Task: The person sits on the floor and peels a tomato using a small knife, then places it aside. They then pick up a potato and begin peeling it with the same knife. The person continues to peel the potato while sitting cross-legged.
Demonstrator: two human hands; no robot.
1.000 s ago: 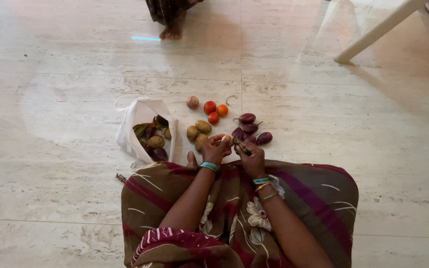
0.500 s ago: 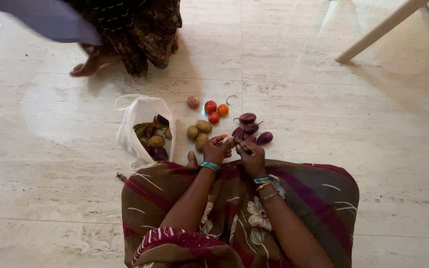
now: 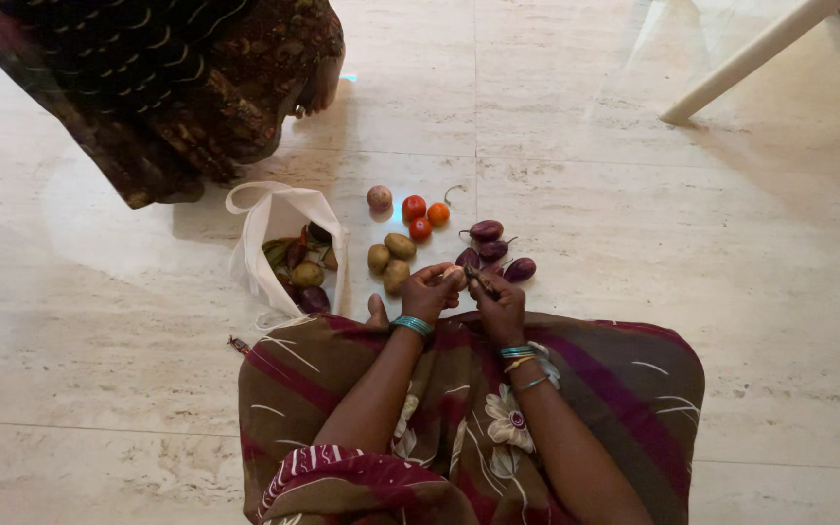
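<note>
I sit on the floor with both hands raised just past my knees. My left hand is closed around a small pale vegetable. My right hand grips a thin dark knife whose tip rests against that vegetable. On the floor just beyond my hands lie three brown potatoes, several small purple eggplants, three tomatoes and one round pinkish onion.
A white cloth bag lies open to the left with more vegetables inside. Another person in a dark patterned garment bends over at the upper left, close to the bag. A white furniture leg slants at the upper right.
The other person has come in from the top and now leans low over the upper left. My hands stay together on the vegetable, barely shifted.
</note>
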